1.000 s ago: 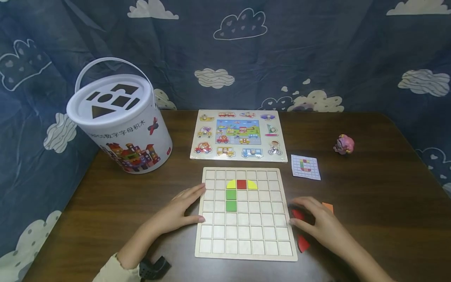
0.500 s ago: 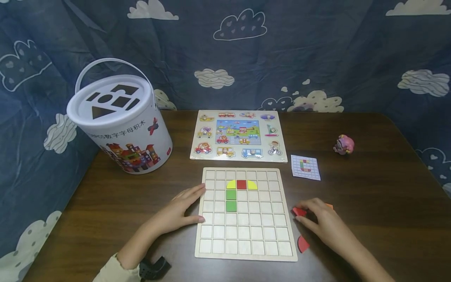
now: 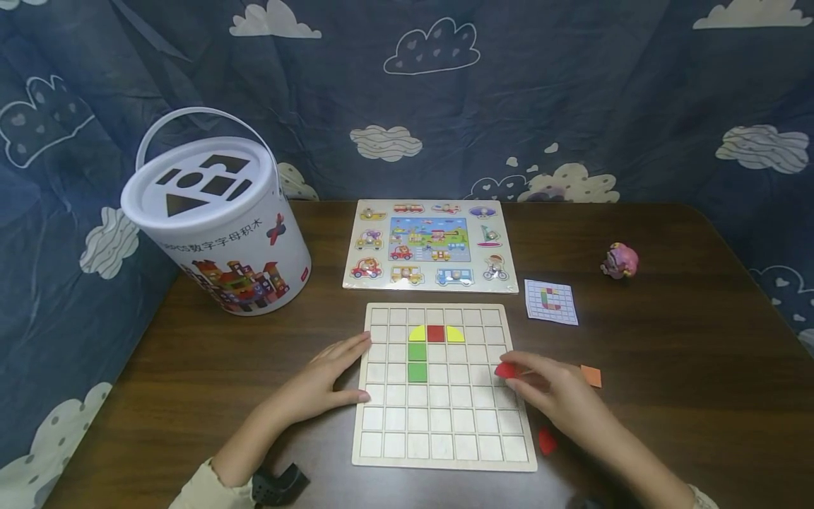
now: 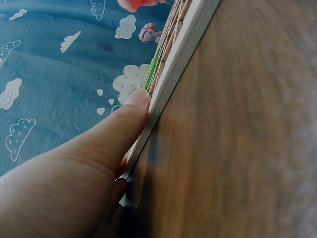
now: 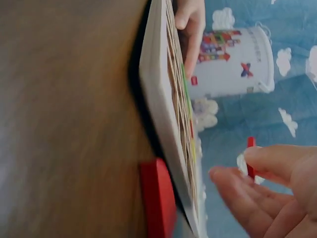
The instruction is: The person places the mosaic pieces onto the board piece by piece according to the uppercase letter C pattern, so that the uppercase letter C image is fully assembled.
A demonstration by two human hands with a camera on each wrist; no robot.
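A pale wooden grid board lies flat on the table. Two yellow quarter-round tiles, a red square tile and two green square tiles sit in its upper cells. My left hand rests against the board's left edge, thumb and fingers spread along it. Pinched between the right hand's thumb and fingers is a red quarter-round tile, held above the board's right side. Another red quarter-round tile lies beside the board's lower right edge. An orange square tile is on the table behind the right hand.
Behind the board lies a vehicle peg puzzle. A small printed pattern card is to its right, with a pink toy figure farther off. The large white lidded bucket stands at the left, near the cloud-patterned backdrop.
My right hand has picked up a red quarter-round tile from beside the board and carried it left over the right edge. The left hand stays in place.
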